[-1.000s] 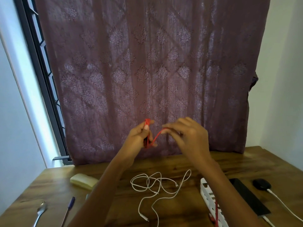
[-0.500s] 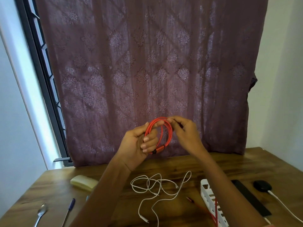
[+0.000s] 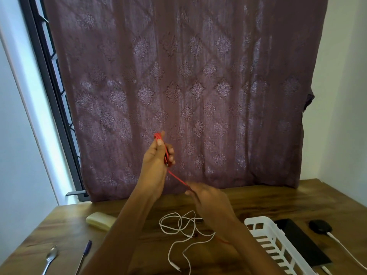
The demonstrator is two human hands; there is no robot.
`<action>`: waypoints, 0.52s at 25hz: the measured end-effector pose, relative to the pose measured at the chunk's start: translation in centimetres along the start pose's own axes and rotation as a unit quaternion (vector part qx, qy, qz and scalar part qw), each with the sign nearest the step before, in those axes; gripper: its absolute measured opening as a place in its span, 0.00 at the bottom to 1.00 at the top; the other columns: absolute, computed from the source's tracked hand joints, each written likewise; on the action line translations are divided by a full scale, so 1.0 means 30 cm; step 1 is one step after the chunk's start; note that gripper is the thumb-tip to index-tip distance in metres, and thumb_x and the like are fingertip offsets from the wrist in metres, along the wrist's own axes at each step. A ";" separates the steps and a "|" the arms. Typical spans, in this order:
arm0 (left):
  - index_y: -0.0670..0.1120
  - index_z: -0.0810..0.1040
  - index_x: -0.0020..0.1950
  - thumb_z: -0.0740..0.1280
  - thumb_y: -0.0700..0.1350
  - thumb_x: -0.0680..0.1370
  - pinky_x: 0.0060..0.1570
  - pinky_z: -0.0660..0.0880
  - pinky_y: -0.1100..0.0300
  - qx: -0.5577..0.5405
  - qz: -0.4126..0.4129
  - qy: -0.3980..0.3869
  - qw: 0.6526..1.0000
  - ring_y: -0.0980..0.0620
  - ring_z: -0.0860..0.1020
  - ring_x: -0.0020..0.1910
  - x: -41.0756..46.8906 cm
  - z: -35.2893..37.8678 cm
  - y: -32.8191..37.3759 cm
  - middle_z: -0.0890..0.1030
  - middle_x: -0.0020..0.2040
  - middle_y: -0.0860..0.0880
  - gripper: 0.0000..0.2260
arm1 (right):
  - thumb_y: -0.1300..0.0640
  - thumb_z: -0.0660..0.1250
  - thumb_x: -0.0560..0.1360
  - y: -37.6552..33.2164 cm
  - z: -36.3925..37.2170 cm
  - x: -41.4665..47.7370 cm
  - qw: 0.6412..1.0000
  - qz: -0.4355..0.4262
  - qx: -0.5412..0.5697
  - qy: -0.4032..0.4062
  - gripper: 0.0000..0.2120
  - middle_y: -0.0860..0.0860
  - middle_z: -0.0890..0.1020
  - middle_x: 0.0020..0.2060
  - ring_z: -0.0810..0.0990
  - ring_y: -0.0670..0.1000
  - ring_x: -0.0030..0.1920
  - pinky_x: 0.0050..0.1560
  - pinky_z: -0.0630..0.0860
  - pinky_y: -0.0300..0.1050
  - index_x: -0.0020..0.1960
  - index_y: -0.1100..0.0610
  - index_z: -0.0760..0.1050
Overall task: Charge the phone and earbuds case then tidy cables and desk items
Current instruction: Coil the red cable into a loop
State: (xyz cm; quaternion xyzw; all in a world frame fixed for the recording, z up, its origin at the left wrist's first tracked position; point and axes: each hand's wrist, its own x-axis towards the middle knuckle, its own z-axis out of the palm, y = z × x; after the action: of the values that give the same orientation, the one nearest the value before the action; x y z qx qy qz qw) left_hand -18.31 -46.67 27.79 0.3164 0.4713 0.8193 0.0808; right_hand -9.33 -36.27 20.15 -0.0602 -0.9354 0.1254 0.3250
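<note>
My left hand (image 3: 157,155) is raised above the desk and grips a coil of red cable (image 3: 176,177). A free strand of that cable runs down and right to my right hand (image 3: 208,197), which pinches it just above the wooden desk (image 3: 268,199). Under my right forearm a loose white cable (image 3: 178,229) lies tangled on the desk. At the right the black phone (image 3: 297,241) lies flat with a white plug at its near end. Beside it sits the black earbuds case (image 3: 320,226), with a white cable attached.
A white slatted basket (image 3: 264,241) stands left of the phone. A pale yellow case (image 3: 100,221), a blue pen (image 3: 84,255) and a metal spoon (image 3: 50,257) lie at the left. A patterned mauve curtain (image 3: 188,86) hangs behind the desk.
My right hand has left the coil and dropped down and right, drawing a strand of the red cable out. The left hand stays raised with the coil, now seen edge-on.
</note>
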 end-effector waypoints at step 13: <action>0.45 0.74 0.55 0.52 0.40 0.81 0.26 0.70 0.69 0.219 -0.029 -0.133 0.966 0.61 0.70 0.22 -0.049 -0.001 -0.059 0.73 0.27 0.50 0.11 | 0.48 0.64 0.72 -0.007 -0.216 0.150 0.960 -0.151 -0.072 0.224 0.08 0.46 0.77 0.32 0.75 0.46 0.35 0.27 0.68 0.37 0.44 0.46 0.81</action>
State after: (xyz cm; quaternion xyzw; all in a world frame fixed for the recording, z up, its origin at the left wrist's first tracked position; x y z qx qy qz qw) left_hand -17.46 -46.38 25.67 0.4189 0.6329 0.6440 0.0959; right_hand -8.81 -34.33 27.77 0.0324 -0.8437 -0.0099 0.5358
